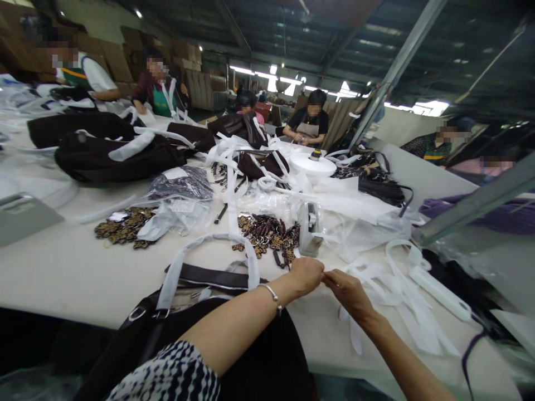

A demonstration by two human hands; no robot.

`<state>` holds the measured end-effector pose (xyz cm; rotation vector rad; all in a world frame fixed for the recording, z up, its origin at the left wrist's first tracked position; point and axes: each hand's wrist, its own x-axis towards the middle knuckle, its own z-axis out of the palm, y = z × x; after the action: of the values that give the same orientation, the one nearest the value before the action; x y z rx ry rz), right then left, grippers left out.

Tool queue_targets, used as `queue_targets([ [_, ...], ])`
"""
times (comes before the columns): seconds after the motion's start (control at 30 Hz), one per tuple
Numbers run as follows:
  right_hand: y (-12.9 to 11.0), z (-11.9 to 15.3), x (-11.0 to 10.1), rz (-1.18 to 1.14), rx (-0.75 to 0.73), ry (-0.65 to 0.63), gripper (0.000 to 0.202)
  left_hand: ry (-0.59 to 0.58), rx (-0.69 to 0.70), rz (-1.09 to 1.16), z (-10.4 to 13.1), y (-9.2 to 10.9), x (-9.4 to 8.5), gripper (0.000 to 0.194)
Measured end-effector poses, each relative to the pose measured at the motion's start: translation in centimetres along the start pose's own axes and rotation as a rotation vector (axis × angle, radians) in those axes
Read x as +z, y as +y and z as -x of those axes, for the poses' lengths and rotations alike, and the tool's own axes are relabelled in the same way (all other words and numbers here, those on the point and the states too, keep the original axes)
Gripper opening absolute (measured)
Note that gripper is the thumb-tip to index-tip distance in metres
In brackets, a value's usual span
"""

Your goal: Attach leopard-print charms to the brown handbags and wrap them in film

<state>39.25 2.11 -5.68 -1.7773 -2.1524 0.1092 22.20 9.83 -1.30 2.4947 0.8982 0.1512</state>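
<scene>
My left hand [307, 275] and my right hand [343, 285] meet fingertip to fingertip above the table, just in front of a grey tape dispenser [310, 234]. Both are closed in a pinch; whatever they pinch is too small to make out. Under my left forearm lies a dark brown handbag [267, 345], its zip top partly open and its handle [179, 267] wrapped in white padding. Beyond my left hand is a pile of leopard-print and brown key charms [273, 236] with metal rings.
White strips [413, 301] lie to the right. Leopard-print charms [125, 227] and a plastic-wrapped bundle [181, 184] sit at left, before dark bags [112, 156]. A slanted metal post [393, 72] rises at right. Several co-workers, one in a grey apron [308, 130], are around the table [54, 267].
</scene>
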Motion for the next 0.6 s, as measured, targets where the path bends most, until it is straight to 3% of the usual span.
queue_targets([
  [0.13, 1.0, 0.4, 0.3, -0.043, -0.006, -0.006, 0.030, -0.006, -0.003, 0.007, 0.4, 0.8, -0.6, 0.027],
  [0.27, 3.7, 0.8, 0.0, -0.035, 0.081, 0.053, 0.028, 0.009, -0.019, 0.023, 2.6, 1.3, -2.3, 0.025],
  [0.47, 6.7, 1.1, -1.0, -0.027, 0.230, 0.168, 0.026, 0.072, -0.166, 0.144, 10.5, -2.8, -8.2, 0.015],
  [0.53, 5.8, 1.0, -1.4, -0.024, 0.255, 0.217, 0.028, 0.089, -0.222, 0.233, 13.7, -4.4, -9.8, 0.016],
  [0.6, 3.3, 0.8, -2.2, 0.006, 0.282, 0.291, 0.035, 0.151, -0.337, 0.541, 16.5, -5.3, -10.6, 0.015],
])
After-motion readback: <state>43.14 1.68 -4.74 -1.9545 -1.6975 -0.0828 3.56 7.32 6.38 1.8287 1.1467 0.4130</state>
